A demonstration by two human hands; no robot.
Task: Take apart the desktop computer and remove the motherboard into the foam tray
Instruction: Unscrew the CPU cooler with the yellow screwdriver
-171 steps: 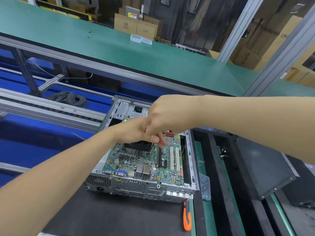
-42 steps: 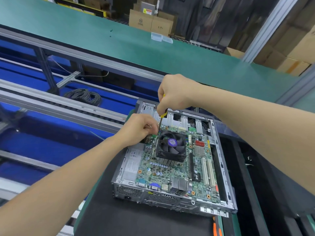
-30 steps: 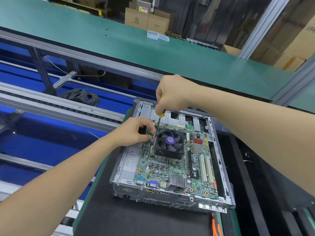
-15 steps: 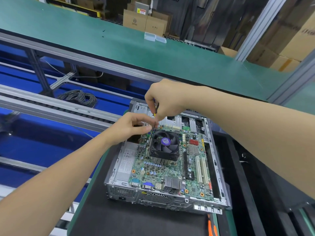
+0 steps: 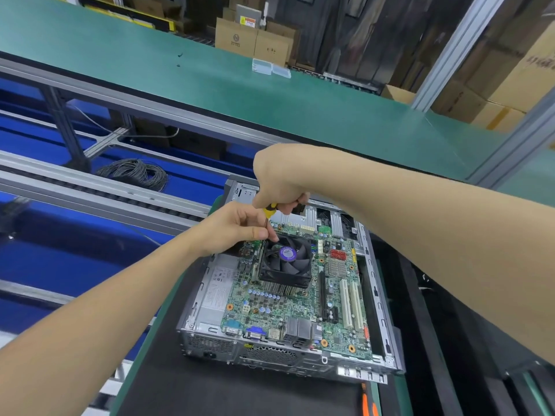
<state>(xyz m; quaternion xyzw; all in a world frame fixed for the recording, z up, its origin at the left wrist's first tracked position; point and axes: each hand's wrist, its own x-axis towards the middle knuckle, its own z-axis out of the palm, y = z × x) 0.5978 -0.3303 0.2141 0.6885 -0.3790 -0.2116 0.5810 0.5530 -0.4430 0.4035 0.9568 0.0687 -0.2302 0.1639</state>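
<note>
**Motherboard sits in the open case, both hands at one screwdriver**

Motherboard (image 5: 300, 310) lies flat inside the open metal computer case (image 5: 379, 295), which rests on a black mat (image 5: 195, 385) at the near edge of a green workbench. A black cooling fan (image 5: 285, 261) sits on the far half of the board.

Both forearms reach in from the near side and meet over the far left corner of the fan. The right hand (image 5: 279, 178) comes from above, knuckles up, with its fingers curled round the yellow and black handle of a screwdriver (image 5: 270, 209). The left hand (image 5: 237, 226) is just below it, thumb and fingertips pinched together round the thin shaft, right at the fan's corner.

The tip of the screwdriver is hidden behind the left fingers, so what it touches cannot be told. Most of the handle is covered by the right fist. An orange-handled tool (image 5: 365, 406) is cut off by the bottom edge.
</note>
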